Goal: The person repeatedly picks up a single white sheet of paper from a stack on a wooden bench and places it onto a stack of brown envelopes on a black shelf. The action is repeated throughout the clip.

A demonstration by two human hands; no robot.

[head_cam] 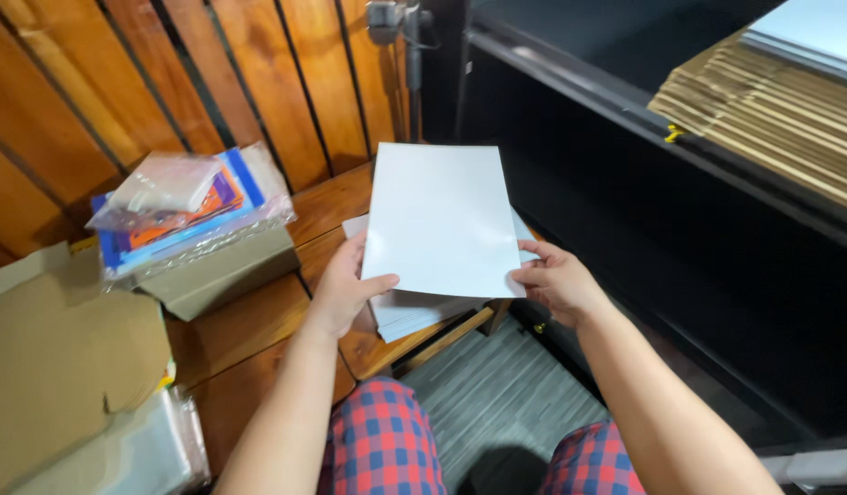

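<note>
- I see my left hand point(343, 291) and right hand point(556, 280) pinching the lower corners of one white sheet point(442, 220), thumbs on top, fingers clamped beneath; it hangs just above the paper stack point(414, 312).
- Risk, as I judge it: the stack overhangs the wooden table point(249, 330) edge at 6 o'clock; a nudge could tip it to the floor.
- The corner-only grip could let the sheet sag or crease.
- Count: one lifted sheet, one stack, one plastic-wrapped bundle point(180, 206) at 9 o'clock, one cardboard pile point(771, 110) at 2 o'clock.
</note>
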